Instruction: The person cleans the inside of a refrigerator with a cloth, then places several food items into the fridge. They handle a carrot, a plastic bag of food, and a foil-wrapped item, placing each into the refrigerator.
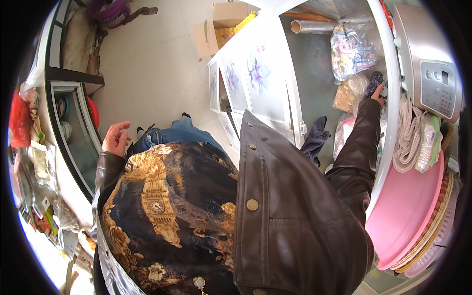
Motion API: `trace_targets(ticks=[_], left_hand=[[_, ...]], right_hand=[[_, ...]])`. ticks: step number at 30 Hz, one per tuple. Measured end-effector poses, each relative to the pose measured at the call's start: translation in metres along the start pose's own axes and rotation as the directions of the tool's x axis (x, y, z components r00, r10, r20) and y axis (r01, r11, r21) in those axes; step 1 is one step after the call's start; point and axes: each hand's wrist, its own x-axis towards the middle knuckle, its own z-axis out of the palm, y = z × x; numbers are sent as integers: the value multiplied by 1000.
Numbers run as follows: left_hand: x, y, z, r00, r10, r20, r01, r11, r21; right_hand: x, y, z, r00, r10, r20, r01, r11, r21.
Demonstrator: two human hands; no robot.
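My right hand (377, 95) reaches onto a shelf (313, 79) of the white-framed cabinet at the right. Its fingers are on a dark plastic bundle (374, 82); only part of the hand shows. Beside the bundle lie a clear bag of tan food (348, 94) and a larger clear bag of colourful packets (354, 51). A dark grey cloth (317, 138) hangs or lies near the shelf's front edge. My left hand (117, 138) is at my left side, with nothing in it and its fingers loosely bent apart.
A cabinet door with purple flowers (254, 73) stands in front of the shelf. On the cabinet top are a silver appliance (424, 55), folded cloth (403, 136) and a pink tray (409, 206). A cardboard box (206, 38) and a purple bucket (110, 14) sit on the floor. Glass-fronted cupboard (75, 110) at left.
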Motion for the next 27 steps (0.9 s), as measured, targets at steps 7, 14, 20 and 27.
trace_targets(ticks=[7,14,20,27], left_hand=[[5,7,14,999,21,25,-21,999,24],[15,45,53,992,85,88,-96,988,121],[23,62,81,960,149,235,-184,974,130],[47,79,95,895,205,395,-278,951,135]], right_hand=[[-79,-57,-49,909,-343,236,401,874,-275],[-123,-49,-61,915,-401,51,368,776,-513],[-98,9,-84,702,-708,-82,630,670,-394],[-207,-66,-165,854,-517,-59,494,842,-219]])
